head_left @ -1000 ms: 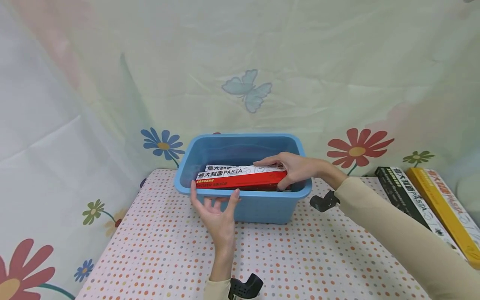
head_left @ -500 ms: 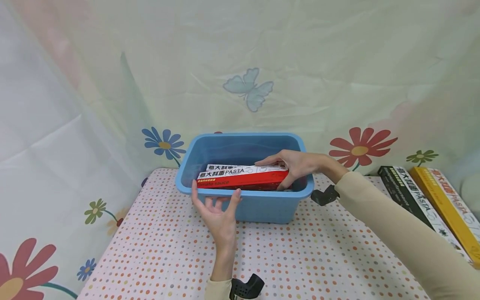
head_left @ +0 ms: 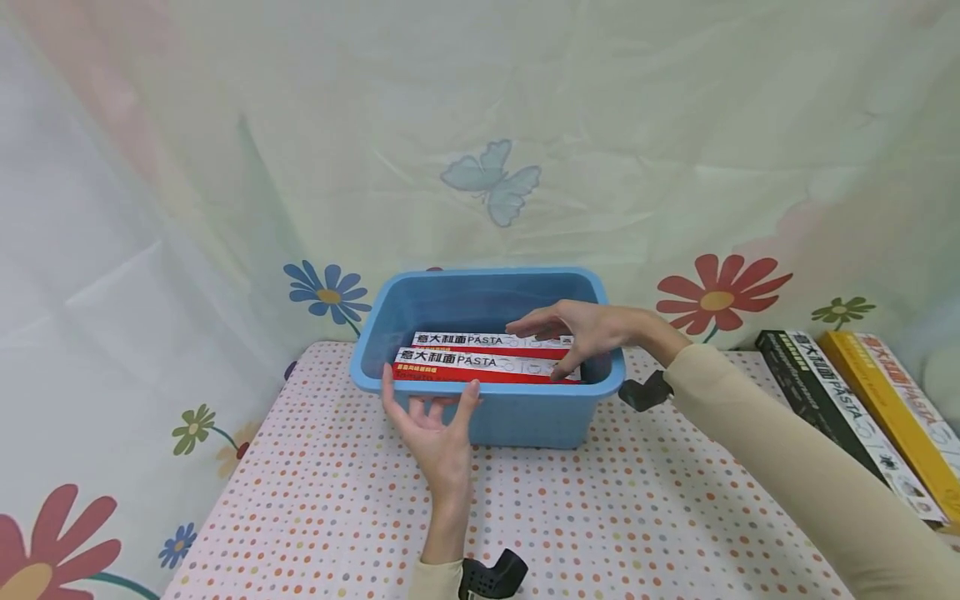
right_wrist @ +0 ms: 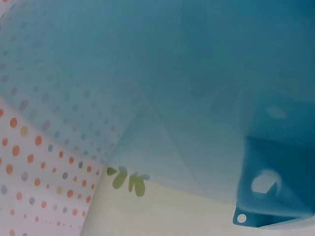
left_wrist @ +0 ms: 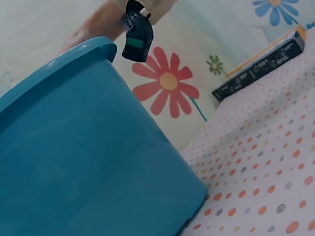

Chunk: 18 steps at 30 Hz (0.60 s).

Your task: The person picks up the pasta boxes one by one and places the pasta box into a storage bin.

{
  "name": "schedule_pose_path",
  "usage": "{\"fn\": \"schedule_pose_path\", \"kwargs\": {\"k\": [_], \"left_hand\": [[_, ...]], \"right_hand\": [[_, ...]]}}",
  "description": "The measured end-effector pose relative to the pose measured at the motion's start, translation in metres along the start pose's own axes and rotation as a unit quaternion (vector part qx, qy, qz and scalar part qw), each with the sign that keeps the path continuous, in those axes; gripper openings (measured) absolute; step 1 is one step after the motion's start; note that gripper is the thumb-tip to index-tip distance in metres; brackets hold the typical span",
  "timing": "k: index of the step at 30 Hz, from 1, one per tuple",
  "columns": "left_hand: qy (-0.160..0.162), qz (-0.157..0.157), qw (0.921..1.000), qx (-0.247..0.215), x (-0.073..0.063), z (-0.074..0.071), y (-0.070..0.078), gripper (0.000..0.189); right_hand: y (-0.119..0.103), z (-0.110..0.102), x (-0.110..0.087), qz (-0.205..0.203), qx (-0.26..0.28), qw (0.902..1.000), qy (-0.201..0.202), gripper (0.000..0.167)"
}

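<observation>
Head view: two red-and-white pasta boxes lying flat in the blue bin [head_left: 487,417], long axes running left to right, parallel to the bin's near wall. Front pasta box [head_left: 480,367] just behind the near rim; rear pasta box [head_left: 487,340] just beyond it, side by side. Right hand [head_left: 588,329] over the boxes' right ends, fingers loosely spread and relaxed, thumb tip down at or near the front box's right end, actual contact not clear; no closed grasp showing. Left hand [head_left: 435,425] outside the bin, palm up against the near wall, fingertips at the rim below the front box's left half, open and steadying the bin rather than gripping. Right hand clearly nearer to the boxes. Black pasta box [head_left: 832,404] and yellow pasta box [head_left: 888,408] lying on the dotted desk [head_left: 600,533] well off to the right.

Left wrist view: only the bin's outer wall [left_wrist: 88,162] up close, the dotted desk, the black box [left_wrist: 261,69] far off, and the wrist camera [left_wrist: 137,35] on the other arm above the rim. Left hand itself not in frame.

Right wrist view: translucent blue bin wall [right_wrist: 211,73] filling the frame; no hand or box discernible.

Against a second ago: front box then tilted up on edge, pinched at its right end by the right hand; now settled flat and lower, grasp loosened, rear box's top uncovered. Left hand unmoved.
</observation>
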<state>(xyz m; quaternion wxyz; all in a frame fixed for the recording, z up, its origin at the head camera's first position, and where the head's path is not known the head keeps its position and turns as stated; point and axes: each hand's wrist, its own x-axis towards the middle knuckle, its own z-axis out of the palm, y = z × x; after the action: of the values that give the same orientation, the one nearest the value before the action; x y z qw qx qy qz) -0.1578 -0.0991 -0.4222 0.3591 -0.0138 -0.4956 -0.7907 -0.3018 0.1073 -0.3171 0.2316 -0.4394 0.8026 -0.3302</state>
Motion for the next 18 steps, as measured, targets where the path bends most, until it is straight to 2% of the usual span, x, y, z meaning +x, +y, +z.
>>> {"fn": "schedule_pose_path", "kwargs": {"k": [4, 7, 10, 13, 15, 18], "left_hand": [[-0.001, -0.005, 1.0, 0.006, -0.001, 0.002, -0.003, 0.106], [-0.002, -0.009, 0.9999, 0.011, -0.003, 0.003, -0.005, 0.106], [-0.007, -0.012, 0.9999, 0.008, -0.004, 0.004, -0.006, 0.106], [-0.008, -0.009, 0.9999, 0.003, -0.003, 0.005, -0.005, 0.107], [-0.007, -0.006, 1.0, -0.001, -0.002, 0.005, -0.003, 0.107], [-0.006, -0.002, 1.0, -0.001, -0.001, 0.005, -0.001, 0.108]], "right_hand": [[0.002, 0.004, -0.011, -0.03, 0.022, 0.9979, 0.052, 0.075], [0.0, 0.007, -0.035, -0.049, 0.034, 0.9929, 0.103, 0.069], [-0.008, 0.008, -0.074, -0.044, 0.023, 0.9862, 0.158, 0.065], [-0.008, 0.008, -0.118, -0.036, -0.029, 0.9753, 0.216, 0.064], [0.0, 0.009, -0.147, -0.025, -0.055, 0.9646, 0.257, 0.063], [0.023, 0.014, -0.192, 0.018, -0.069, 0.9467, 0.314, 0.062]]}}
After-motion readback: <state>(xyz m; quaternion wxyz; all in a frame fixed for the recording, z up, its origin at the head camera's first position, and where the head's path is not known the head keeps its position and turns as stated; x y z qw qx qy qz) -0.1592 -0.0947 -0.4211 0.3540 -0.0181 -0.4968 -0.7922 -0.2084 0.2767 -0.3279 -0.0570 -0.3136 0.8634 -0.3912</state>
